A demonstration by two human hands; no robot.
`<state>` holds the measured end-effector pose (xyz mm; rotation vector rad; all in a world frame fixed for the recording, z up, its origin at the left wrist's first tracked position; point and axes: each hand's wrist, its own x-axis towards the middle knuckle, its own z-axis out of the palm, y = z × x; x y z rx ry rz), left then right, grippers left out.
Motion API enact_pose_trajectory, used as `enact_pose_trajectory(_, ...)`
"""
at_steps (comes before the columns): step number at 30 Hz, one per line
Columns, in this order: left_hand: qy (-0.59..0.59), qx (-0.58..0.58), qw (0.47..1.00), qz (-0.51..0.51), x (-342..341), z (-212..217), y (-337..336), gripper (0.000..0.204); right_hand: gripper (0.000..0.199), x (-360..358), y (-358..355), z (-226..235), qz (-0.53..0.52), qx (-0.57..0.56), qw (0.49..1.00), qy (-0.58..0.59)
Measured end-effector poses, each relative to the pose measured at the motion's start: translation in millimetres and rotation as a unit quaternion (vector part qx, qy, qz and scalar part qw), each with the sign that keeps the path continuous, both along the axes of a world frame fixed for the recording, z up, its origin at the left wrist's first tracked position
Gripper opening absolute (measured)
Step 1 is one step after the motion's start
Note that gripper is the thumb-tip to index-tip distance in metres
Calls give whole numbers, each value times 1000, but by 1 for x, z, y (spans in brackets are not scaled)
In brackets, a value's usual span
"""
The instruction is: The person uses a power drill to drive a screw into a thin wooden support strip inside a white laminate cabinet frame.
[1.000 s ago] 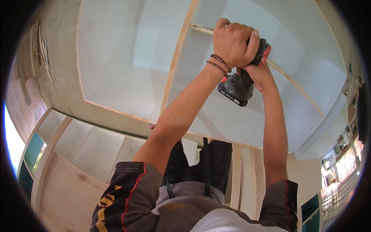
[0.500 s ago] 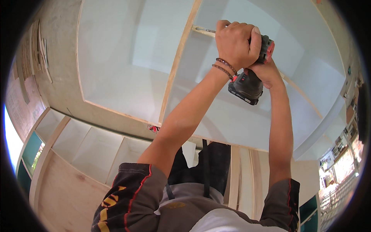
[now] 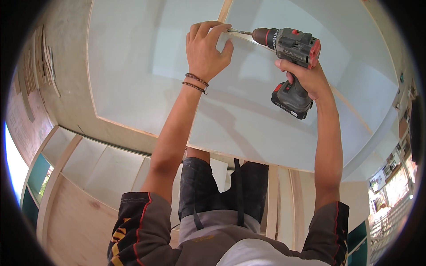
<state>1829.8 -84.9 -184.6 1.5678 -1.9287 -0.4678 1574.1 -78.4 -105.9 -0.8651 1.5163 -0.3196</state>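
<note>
My right hand (image 3: 304,77) grips the handle of a dark cordless drill (image 3: 295,46) with red accents and a battery at its base. The drill lies sideways, its long bit (image 3: 240,32) pointing left. My left hand (image 3: 206,51), wearing two beaded bracelets, bends its fingers over the bare wood edge of a divider (image 3: 225,11). Its fingertips are beside the bit's tip, while the thumb stands apart below them. Whether a screw sits at the tip is hidden by the fingers. Both hands are over a large pale cabinet frame (image 3: 142,88), where a wooden cross strip (image 3: 262,45) meets the divider.
Another white shelf unit (image 3: 88,164) with a plywood panel (image 3: 84,213) stands at the lower left. Loose wood strips (image 3: 49,62) lie on the floor at the far left. Wooden boards (image 3: 284,204) are near my legs. Assorted items (image 3: 390,164) are along the right.
My left hand has come off the top of the drill and moved left to the divider edge beside the bit's tip. The drill has shifted slightly right, still in my right hand.
</note>
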Motion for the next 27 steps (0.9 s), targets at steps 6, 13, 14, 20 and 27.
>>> enact_pose_trajectory(6,-13,-28,998,-59,-5,-10,-14,38,23,-2,-4,-1,0,20,1000,-18)
enact_pose_trajectory(13,-12,-12,998,-55,-12,1,-16,38,27,-5,16,3,-24,-54,998,27)
enact_pose_trajectory(14,-15,-7,998,-61,-10,5,-17,38,31,-6,17,2,-31,-52,998,23)
enact_pose_trajectory(20,-45,-15,997,-67,-14,8,-12,43,33,-10,26,4,-105,-50,993,-18)
enact_pose_trajectory(27,-114,-32,988,-100,-40,13,-2,52,25,-15,31,6,-145,-45,986,-65)
